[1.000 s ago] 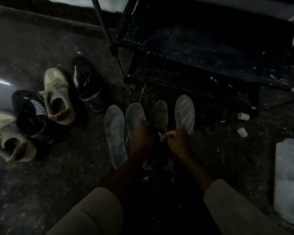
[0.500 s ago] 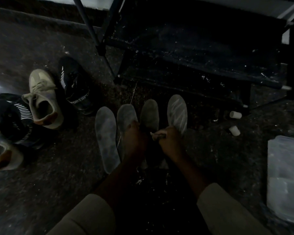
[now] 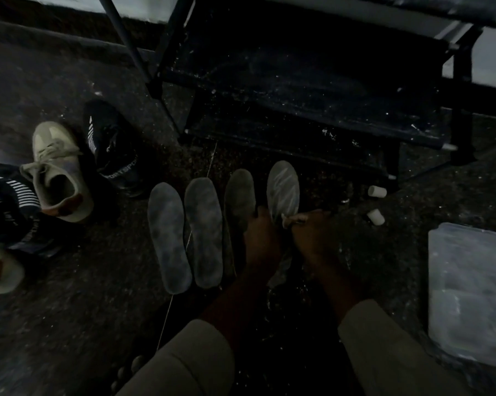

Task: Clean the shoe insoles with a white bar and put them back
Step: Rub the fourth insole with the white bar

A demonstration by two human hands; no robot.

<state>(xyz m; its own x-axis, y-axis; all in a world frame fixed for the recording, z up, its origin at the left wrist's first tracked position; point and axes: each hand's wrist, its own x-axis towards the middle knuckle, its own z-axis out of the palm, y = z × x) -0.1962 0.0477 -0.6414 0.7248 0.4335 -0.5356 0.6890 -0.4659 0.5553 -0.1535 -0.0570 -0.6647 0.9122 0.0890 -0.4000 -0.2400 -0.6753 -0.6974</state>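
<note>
My right hand (image 3: 312, 232) pinches a small pale bar (image 3: 287, 220) against the striped insole (image 3: 283, 190), the last on the right in a row of four on the dark floor (image 3: 69, 310). My left hand (image 3: 262, 238) presses flat on the neighbouring grey insole (image 3: 239, 195); I cannot tell whether it grips. Two more insoles (image 3: 204, 232) lie just left. Shoes (image 3: 56, 172) stand well apart, further left. A clear plastic box (image 3: 470, 292) sits right.

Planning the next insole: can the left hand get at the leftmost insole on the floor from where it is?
Probably yes. The left hand rests on the third insole, and the leftmost insole lies uncovered two places over, with nothing between them but another flat insole.
</note>
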